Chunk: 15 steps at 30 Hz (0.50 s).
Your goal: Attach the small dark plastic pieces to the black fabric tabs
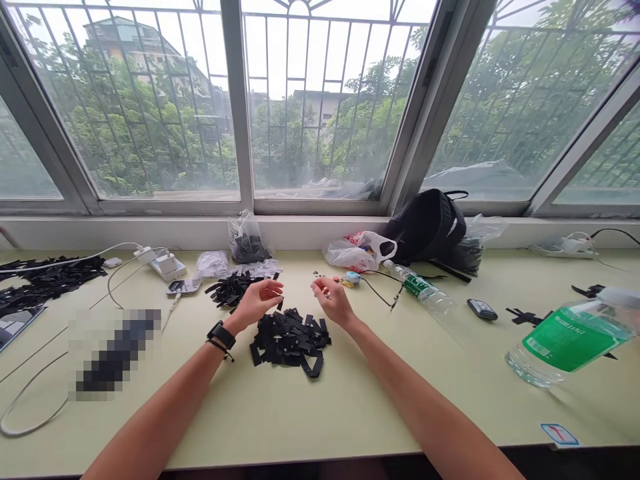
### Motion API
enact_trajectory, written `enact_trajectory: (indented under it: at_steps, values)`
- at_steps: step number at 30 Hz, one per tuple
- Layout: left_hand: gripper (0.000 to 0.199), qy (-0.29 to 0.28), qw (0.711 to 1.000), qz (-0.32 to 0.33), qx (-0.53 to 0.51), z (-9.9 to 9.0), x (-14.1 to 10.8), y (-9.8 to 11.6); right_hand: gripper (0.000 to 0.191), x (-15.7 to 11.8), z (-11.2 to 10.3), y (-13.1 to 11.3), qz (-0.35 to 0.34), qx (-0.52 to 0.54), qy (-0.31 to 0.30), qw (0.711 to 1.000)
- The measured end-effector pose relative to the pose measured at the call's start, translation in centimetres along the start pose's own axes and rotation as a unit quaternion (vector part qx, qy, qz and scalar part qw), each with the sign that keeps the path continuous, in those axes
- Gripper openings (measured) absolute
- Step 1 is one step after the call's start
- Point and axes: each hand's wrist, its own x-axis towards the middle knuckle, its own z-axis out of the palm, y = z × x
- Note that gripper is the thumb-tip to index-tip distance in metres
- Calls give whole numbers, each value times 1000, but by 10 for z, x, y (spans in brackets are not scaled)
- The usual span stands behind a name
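Left hand [256, 301], a black watch strap on its wrist, and right hand [332, 300] hang over a cream surface [300, 427], fingers curled in loose pinches; whether either holds a tiny piece is too small to tell. Directly below and between them lies a heap of black fabric strips [290, 340], with no single long axis: the pieces point every way, and one looped strap [313, 368] trails toward the person. The left hand's fingertips are slightly nearer the heap, just above its upper edge. A smaller black pile [233, 290] sits beyond the left hand, and a larger one [50, 277] lies far to the left. Past the heap, a clear plastic bag [247, 239] holds more black pieces, while a white plastic bag [357, 251] with colored printing slumps against a black backpack [425, 227]. Small beads [320, 275] and a blue trinket [353, 278] lie just beyond the right hand. A water bottle [420, 287] rests on its side to the right, and a larger bottle [567, 340] with a green label stands tilted in the right foreground. A barred window [150, 113] overlooks trees.
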Motion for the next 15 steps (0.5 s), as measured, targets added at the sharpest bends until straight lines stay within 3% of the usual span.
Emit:
enact_trajectory:
  at_steps: [4,8,11,15]
  values:
    - [37,-29,994,-10,-107,6,-4,15,37,-8,7,-28,-4,125,-131,984]
    - [32,-37,986,-25,-163,13,-7,20,46,-16,15,-44,40,252,-210,944]
    - [33,-23,988,-38,-147,15,-7,20,45,-17,17,-45,69,301,-209,928]
    - [43,-17,994,-43,-97,14,-7,19,35,-14,15,-40,79,296,-147,941]
